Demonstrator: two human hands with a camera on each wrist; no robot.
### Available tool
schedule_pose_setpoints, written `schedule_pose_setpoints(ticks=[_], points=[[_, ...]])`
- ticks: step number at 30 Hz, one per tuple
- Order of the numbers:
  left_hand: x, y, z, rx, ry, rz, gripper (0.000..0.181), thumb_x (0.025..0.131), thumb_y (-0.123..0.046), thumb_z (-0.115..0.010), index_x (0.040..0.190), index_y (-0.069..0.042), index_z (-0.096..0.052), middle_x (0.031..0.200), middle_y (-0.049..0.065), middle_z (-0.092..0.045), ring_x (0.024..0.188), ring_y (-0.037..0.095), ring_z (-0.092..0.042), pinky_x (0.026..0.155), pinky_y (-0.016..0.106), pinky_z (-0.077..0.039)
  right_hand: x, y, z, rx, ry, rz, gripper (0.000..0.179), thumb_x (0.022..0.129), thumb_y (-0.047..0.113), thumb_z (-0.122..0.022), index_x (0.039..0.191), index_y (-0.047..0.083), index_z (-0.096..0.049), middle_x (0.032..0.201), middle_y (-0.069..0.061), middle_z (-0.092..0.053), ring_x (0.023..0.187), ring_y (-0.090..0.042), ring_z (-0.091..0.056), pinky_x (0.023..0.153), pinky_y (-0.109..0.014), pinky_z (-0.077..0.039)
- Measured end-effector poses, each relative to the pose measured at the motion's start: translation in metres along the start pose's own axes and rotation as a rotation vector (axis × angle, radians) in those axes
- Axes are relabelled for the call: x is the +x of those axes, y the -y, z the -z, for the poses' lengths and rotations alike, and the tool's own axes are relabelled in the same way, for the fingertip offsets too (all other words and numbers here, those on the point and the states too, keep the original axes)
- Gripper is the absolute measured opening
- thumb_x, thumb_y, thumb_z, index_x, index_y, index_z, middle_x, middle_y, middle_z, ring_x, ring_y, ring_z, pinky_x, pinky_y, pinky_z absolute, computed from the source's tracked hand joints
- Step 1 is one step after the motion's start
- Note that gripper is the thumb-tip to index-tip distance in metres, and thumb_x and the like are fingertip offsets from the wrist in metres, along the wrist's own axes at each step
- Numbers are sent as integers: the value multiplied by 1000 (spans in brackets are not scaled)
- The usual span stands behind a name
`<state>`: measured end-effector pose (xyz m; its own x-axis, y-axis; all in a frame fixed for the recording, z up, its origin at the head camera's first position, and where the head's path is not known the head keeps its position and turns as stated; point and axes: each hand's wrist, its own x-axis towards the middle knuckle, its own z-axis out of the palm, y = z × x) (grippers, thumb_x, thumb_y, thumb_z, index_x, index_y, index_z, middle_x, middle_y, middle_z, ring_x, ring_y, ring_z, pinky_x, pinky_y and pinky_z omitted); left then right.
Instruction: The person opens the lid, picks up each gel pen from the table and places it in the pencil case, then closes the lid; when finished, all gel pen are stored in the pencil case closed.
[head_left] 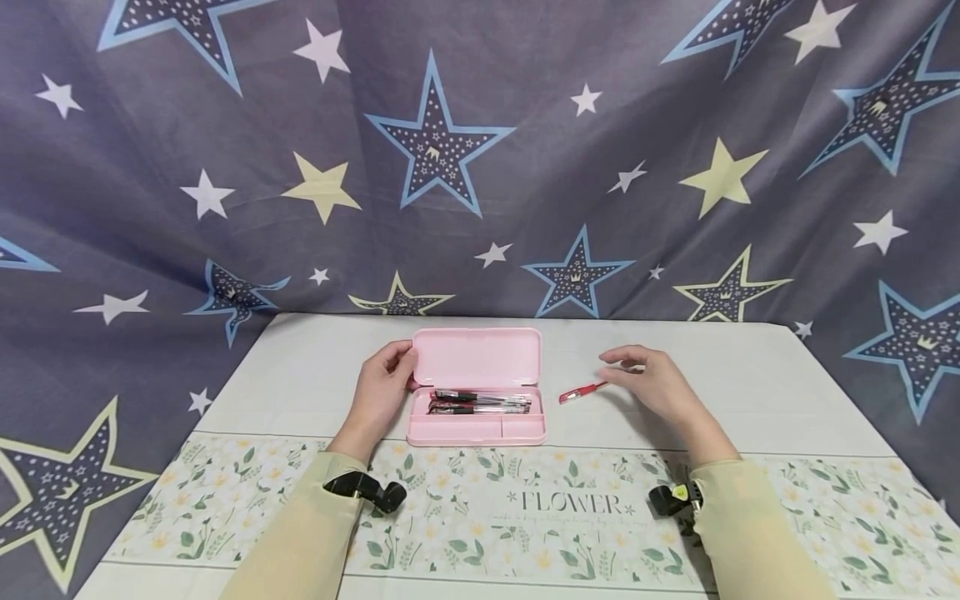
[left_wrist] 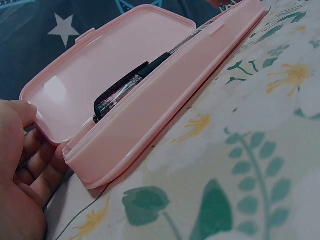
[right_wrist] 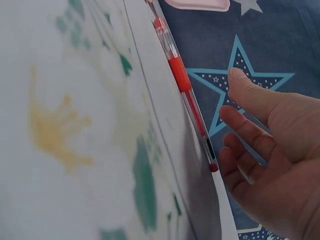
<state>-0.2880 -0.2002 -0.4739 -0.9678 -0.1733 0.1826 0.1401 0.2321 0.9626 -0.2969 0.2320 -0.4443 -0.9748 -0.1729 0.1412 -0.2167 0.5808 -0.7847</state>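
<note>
A pink pencil case (head_left: 456, 429) lies open on the table, its lid (head_left: 477, 358) tipped up at the back. Several pens (head_left: 468, 409), some with black caps and grips, lie in its rear compartment. My left hand (head_left: 377, 398) grips the lid's left edge, with the thumb on the inner face and the other fingers behind. To the right of the case lies a red gel pen (head_left: 581, 393), capped end toward the case. My right hand (head_left: 654, 385) hovers over the pen's far end, fingers loosely bent. The right wrist view has a gap between this hand (right_wrist: 270, 145) and the pen (right_wrist: 180, 75).
A white tablecloth (head_left: 757, 383) with a floral band (head_left: 570, 546) covers the table. Behind it hangs a dark curtain (head_left: 525, 75) with stars. The case's front section is split into a long compartment and a small one (head_left: 522, 428).
</note>
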Motion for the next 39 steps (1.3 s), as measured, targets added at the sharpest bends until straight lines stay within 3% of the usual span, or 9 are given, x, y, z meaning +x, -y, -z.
schedule_pose_setpoints(ticks=[8,14,26,39], points=[[-1,0,1,-2,3,-10,27,115,-19,-63,133,-3,-74,106,20,-69,79,20,-64,69,22,-59,-1,-9,5,-1,-3,-72,38,105,29,-81,135,7,-77,142,-19,-70,131,-41,-62,112,-58,-48],[-1,0,1,10,-1,-6,27,115,-18,-62,133,-3,-74,105,17,-69,78,18,-64,69,22,-59,-2,-16,6,10,15,-114,41,105,30,-80,140,8,-75,140,-18,-71,128,-38,-63,102,-47,-51],[0,0,1,35,-1,-3,27,115,-19,-61,134,-4,-73,105,15,-69,79,18,-65,69,22,-58,-4,-24,10,6,17,-101,42,104,24,-81,141,4,-73,138,-20,-72,128,-39,-65,113,-55,-49],[1,0,0,24,3,-15,29,115,-20,-61,136,-3,-73,107,19,-69,79,18,-64,69,21,-58,-7,-28,12,-49,11,-91,38,101,21,-84,133,2,-77,136,-22,-68,123,-39,-64,107,-56,-51]])
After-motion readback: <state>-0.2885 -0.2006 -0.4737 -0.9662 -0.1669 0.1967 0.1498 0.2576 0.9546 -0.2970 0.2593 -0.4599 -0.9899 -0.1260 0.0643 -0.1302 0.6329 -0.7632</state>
